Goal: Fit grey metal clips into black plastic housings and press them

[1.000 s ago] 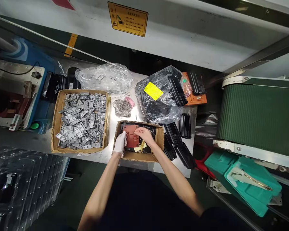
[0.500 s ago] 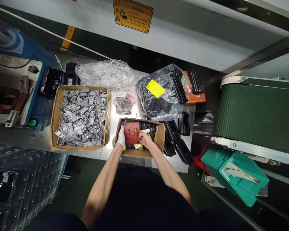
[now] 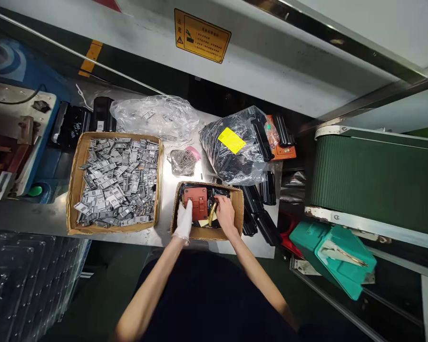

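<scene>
A small cardboard box (image 3: 238,209) sits at the table's near edge and holds a red-brown block-shaped fixture (image 3: 198,204) amid dark parts. My left hand (image 3: 184,221), in a white glove, lies against the left side of the fixture with its fingers curled on it. My right hand (image 3: 224,213), bare, reaches into the right half of the box, fingers bent over dark parts next to a yellow curved piece (image 3: 211,214). What the right fingers hold is hidden.
A large cardboard box (image 3: 74,180) of several grey metal parts stands to the left. Behind lie a clear bag (image 3: 157,116), a small heap of metal clips (image 3: 181,161) and a bag of black parts with a yellow label (image 3: 235,147). Loose black parts (image 3: 262,211), a green conveyor (image 3: 374,180), a teal case (image 3: 338,256).
My right hand has moved from the top of the red-brown fixture to the right side of the box. My left hand has stayed at the fixture's left side. The view has shifted slightly.
</scene>
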The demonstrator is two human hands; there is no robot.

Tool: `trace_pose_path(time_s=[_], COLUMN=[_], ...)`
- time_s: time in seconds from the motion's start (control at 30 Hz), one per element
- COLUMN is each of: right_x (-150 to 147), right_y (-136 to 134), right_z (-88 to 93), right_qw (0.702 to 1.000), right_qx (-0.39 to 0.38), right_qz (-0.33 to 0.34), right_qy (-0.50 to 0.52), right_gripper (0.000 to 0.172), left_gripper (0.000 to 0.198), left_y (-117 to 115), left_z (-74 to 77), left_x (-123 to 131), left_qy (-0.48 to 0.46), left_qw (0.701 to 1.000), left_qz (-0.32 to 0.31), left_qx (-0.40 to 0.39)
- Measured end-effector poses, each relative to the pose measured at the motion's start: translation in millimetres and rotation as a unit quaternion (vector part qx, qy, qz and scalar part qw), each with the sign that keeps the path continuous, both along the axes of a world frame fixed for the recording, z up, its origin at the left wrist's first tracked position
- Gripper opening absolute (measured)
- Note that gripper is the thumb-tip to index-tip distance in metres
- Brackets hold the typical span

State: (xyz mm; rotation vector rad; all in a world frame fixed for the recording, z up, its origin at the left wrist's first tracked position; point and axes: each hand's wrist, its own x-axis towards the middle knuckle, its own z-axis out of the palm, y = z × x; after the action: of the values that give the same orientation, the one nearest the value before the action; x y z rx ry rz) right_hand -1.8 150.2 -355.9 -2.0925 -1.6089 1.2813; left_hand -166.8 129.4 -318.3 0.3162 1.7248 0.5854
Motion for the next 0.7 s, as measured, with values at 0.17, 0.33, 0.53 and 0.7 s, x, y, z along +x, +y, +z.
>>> trace_pose_path(time_s=[0.17, 0.33, 0.53, 0.7], right_x=[6.6, 6.2, 10.3, 7.1], right_y=[5.1, 11.5, 14.5, 7.0], right_z=[-5.4, -22.5, -27.5, -15.3], right_qw=[0.99, 0.979, 0.971, 0.968], right_qx=[0.05, 0.096, 0.131, 0.159], right_qz=[0.067, 0.067, 0.052, 0.011], right_qy=[-0.115, -0.164, -0.192, -0.193], right_gripper=[0.037, 0.016, 0.012, 0.031], left_gripper=[0.072, 0.058, 0.061, 0.05], left_y=[-37.1, -40.4, 12.7, 112.7], left_z=[63.7, 90.2, 81.2, 95.4], left_x=[-6.2, -65.3, -158.6, -207.7], left_qy=[-0.02, -0.096, -0.036, 0.242], left_qw=[0.991, 0.973, 0.98, 0.896], left_qz=[-0.085, -0.154, -0.112, -0.264], left_qx=[0.099, 0.145, 0.161, 0.263])
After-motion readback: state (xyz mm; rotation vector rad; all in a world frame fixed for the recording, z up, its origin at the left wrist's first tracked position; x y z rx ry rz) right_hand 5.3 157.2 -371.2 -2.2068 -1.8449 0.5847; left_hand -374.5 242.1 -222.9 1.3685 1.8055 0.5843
